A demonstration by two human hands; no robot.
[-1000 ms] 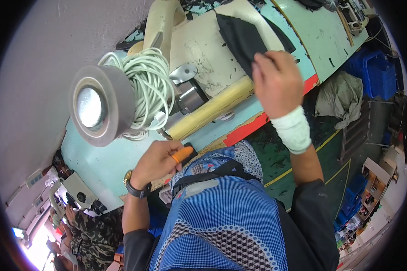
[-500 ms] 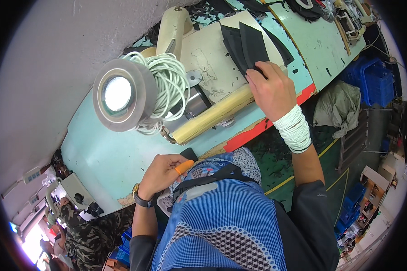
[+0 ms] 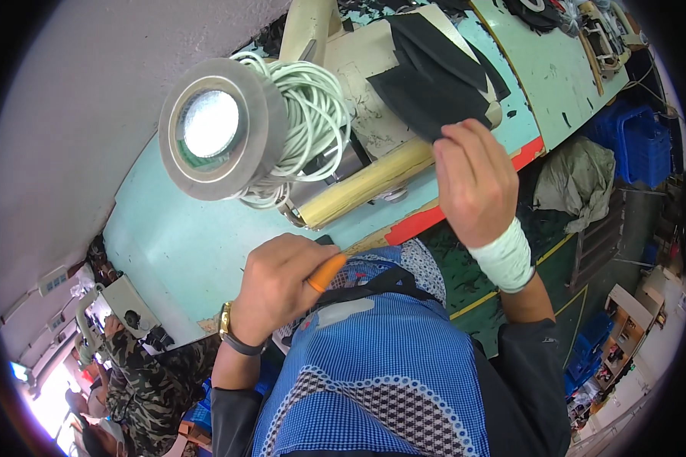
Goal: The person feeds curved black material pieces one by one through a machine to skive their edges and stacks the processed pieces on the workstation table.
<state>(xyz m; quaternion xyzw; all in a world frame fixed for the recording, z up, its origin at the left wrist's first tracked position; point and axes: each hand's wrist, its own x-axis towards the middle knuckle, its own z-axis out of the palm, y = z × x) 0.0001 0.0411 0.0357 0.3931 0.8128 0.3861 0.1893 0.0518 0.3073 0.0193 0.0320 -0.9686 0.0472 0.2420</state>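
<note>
The right hand (image 3: 476,186) has its fingers bent together at the near edge of a black fabric piece (image 3: 423,99); whether it pinches this edge or only touches it, I cannot tell. The fabric lies ahead of the right hand and a little to its left, in overlapping layers upon a pale machine plate (image 3: 351,80). A yellow bar (image 3: 366,186) runs just to the left of this hand, along the near side of the plate. The left hand (image 3: 278,278) is curled, with an orange cover (image 3: 328,272) on one finger. A small dark object (image 3: 326,240) shows just beyond its fingers, but I cannot tell if the hand grasps it. Ahead of the left hand, above the counter (image 3: 213,221), are a round lamp (image 3: 175,129) and a coil of white cable (image 3: 312,114).
</note>
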